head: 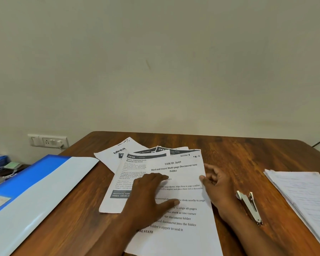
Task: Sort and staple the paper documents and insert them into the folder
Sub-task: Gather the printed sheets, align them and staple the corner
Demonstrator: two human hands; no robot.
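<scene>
The left hand lies flat on the top sheet, fingers straight and spread a little, thumb pointing toward the right hand. It covers the left part of several printed lines, so those lines read only from the fingertips rightward; the heading "TASK ID: 3649" stands clear beyond the fingers. The sheet's near edge runs out of the bottom of the view.

The right hand is at the sheet's right edge, thumb tip on the paper, the other fingers loosely curled just off the edge. Whether they pinch the sheet from below cannot be told.

Beyond and to the left of the left fingertips, a fan of other printed sheets pokes out from under the top one; only headers such as "2946" and "blinkit" can be read, the body text too small.

Just outside the right wrist lies a stapler on the wooden table, apart from the papers. Farther right is a second stack of papers, cut off by the frame, its print blurred.

Well to the left of the left hand lies the blue folder, its pale face up, partly out of view; what is in it cannot be seen.
</scene>
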